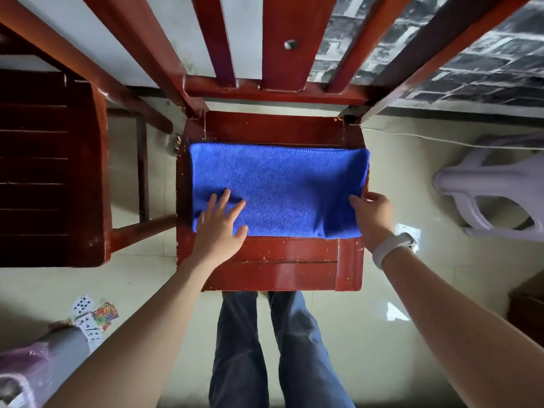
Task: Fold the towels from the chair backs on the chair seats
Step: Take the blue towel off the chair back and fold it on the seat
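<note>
left hand (219, 228) lay flat, fingers spread, on blue towel (276, 189); right hand (372, 216) pinched its right edge, fingertips hidden, on chair seat (279, 266).

A pale, glossy tiled floor (353, 334) catches patches of light. The far wall (97, 39) is plain white on the left and carries a dark brick pattern (485, 63) on the right. A dark slatted wooden bench (50, 172) stands at the left, a white plastic stool (494, 195) at the right. Playing cards (88, 316) lie scattered on the floor, and a white cable (441, 139) runs along the wall's foot.
</note>
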The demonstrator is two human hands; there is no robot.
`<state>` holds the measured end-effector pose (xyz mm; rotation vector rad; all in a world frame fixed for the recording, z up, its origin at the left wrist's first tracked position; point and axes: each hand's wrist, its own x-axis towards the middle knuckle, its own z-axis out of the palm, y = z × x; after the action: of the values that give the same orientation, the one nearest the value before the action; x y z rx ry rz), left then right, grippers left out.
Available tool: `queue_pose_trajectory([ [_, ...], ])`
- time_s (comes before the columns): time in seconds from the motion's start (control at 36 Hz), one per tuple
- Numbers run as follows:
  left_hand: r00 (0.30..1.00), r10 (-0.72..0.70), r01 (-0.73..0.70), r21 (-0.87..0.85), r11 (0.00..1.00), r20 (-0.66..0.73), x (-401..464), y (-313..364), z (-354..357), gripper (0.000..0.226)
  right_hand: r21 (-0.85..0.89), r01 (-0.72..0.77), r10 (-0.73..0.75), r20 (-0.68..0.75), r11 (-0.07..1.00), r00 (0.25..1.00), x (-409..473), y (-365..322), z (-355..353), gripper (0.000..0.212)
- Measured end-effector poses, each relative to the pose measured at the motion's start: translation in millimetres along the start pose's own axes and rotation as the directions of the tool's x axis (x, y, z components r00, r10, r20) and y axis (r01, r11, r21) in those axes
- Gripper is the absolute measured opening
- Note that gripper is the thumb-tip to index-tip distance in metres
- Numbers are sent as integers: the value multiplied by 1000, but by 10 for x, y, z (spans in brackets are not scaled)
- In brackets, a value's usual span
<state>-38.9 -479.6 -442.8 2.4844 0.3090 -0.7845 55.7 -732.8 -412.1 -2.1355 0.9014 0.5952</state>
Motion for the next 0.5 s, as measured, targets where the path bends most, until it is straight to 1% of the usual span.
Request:
queue_pose_trajectory([
  [0.03,999,-35,32,-147,989,-16,2,25,-53,44,2,22,-22,27,1000,999,-56,-52,-11,14],
  [0.06,995,-94,81,-314,946,-26,-3,54,-117,36,4,57,-57,53,998,997,-126,-118,-16,16],
  [0.11,976,-218,179,-585,791,3,-25,102,-261,27,4,131,-131,90,991,987,-288,-271,21,13],
  [0.14,963,-265,223,-695,683,48,-47,114,-333,25,0,163,-162,108,987,981,-375,-349,75,7],
  [0.17,948,-298,264,-796,545,111,-75,115,-396,24,-7,198,-195,137,980,971,-467,-436,152,3],
  [0.19,930,-315,304,-875,376,188,-101,111,-451,22,-4,231,-227,179,973,957,-565,-526,252,5],
  [0.22,913,-312,336,-919,207,264,-127,87,-488,20,16,246,-243,233,969,942,-667,-607,373,6],
  [0.25,900,-298,352,-934,66,318,-145,53,-510,21,58,231,-238,303,971,923,-768,-683,509,1],
  [0.28,891,-283,356,-933,-44,354,-162,9,-521,24,116,184,-215,380,976,900,-872,-758,649,7],
  [0.31,885,-271,354,-926,-132,377,-173,-44,-518,28,177,118,-188,461,977,867,-965,-824,790,15],
  [0.33,886,-253,347,-918,-193,388,-179,-101,-502,32,212,64,-169,526,975,833,-1043,-883,921,21],
  [0.36,890,-237,341,-913,-222,390,-178,-149,-474,35,208,56,-165,559,977,812,-1090,-932,1031,23],
  [0.39,891,-237,339,-914,-224,388,-179,-180,-447,36,177,88,-175,567,980,805,-1110,-973,1114,25],
  [0.42,883,-262,342,-917,-206,388,-180,-197,-421,32,108,174,-204,546,979,812,-1098,-1007,1177,26],
  [0.44,871,-307,346,-923,-167,382,-174,-209,-395,27,-1,294,-253,509,956,823,-1050,-1030,1224,28],
  [0.47,863,-356,350,-932,-91,359,-161,-222,-362,20,-118,412,-316,465,904,827,-982,-1049,1255,30],
  [0.5,864,-394,350,-936,23,313,-146,-247,-320,14,-209,501,-382,430,840,818,-902,-1076,1272,31],
])
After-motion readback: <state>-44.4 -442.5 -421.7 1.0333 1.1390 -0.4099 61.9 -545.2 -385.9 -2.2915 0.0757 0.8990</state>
